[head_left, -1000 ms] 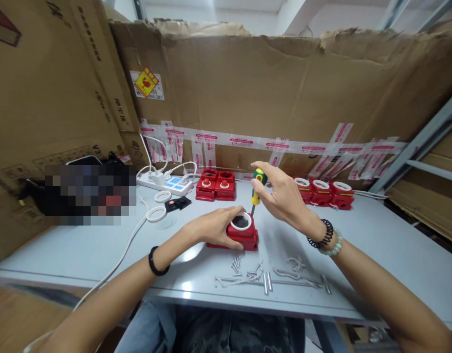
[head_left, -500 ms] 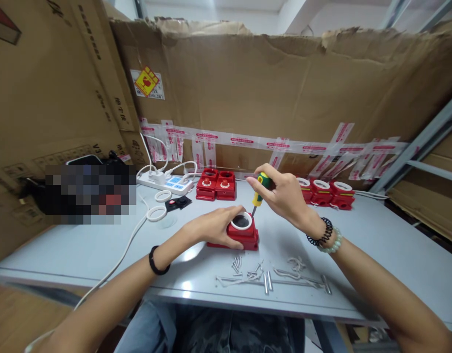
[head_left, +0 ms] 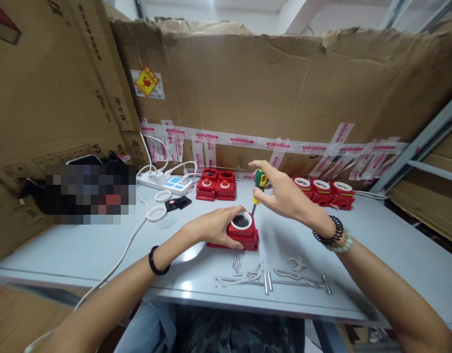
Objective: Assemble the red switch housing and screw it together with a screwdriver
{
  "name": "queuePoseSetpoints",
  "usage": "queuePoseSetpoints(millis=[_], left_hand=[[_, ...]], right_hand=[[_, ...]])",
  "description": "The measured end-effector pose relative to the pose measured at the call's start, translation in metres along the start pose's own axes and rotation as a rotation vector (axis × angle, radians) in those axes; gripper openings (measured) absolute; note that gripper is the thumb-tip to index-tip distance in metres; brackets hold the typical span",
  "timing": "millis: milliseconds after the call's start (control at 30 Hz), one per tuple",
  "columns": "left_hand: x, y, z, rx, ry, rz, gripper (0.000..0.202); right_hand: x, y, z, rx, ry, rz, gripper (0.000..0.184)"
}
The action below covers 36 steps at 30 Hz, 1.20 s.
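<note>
Head view: on my screen the pale bench (head_left: 376,245) spans the lower half of the frame. I see the right hand (head_left: 280,195) right of centre and the left hand (head_left: 219,226) near centre. The left fingers grip the red housing (head_left: 251,240), which sits on the bench just below mid-frame. The right fingers are wrapped round the screwdriver (head_left: 260,180), its tip at the housing's upper-right corner. Small screws (head_left: 237,265) lie at lower centre.

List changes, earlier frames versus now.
On the right hand, the wrist moved right and the thumb dropped lower; its screwdriver stands more upright than half a second ago. Nothing was visibly taken or let go. The left hand stays on the red box; loose screws lie as before.
</note>
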<state>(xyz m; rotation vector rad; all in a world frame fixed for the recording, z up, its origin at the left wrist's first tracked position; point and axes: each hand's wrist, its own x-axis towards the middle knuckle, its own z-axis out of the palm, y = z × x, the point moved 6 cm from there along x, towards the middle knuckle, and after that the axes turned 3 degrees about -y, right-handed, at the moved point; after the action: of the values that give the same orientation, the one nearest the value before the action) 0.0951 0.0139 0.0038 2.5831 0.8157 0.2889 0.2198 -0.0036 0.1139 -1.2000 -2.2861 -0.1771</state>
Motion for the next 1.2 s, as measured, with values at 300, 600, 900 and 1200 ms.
queuePoseSetpoints(millis=[300, 600, 900, 1200], left_hand=[[0.000, 0.000, -0.001, 0.018, -0.002, -0.003, 0.072], [0.000, 0.000, -0.001, 0.015, 0.001, 0.005, 0.072], [0.000, 0.000, -0.001, 0.001, 0.010, 0.004, 0.075], [0.000, 0.000, -0.001, 0.013, 0.001, -0.013, 0.073]], right_hand=[[-0.001, 0.000, -0.005, -0.060, -0.016, 0.057, 0.033], [0.001, 0.001, -0.007, -0.148, 0.044, 0.164, 0.028], [0.002, 0.009, -0.004, -0.126, 0.080, 0.210, 0.027], [0.002, 0.007, 0.002, 0.157, -0.033, 0.081, 0.019]])
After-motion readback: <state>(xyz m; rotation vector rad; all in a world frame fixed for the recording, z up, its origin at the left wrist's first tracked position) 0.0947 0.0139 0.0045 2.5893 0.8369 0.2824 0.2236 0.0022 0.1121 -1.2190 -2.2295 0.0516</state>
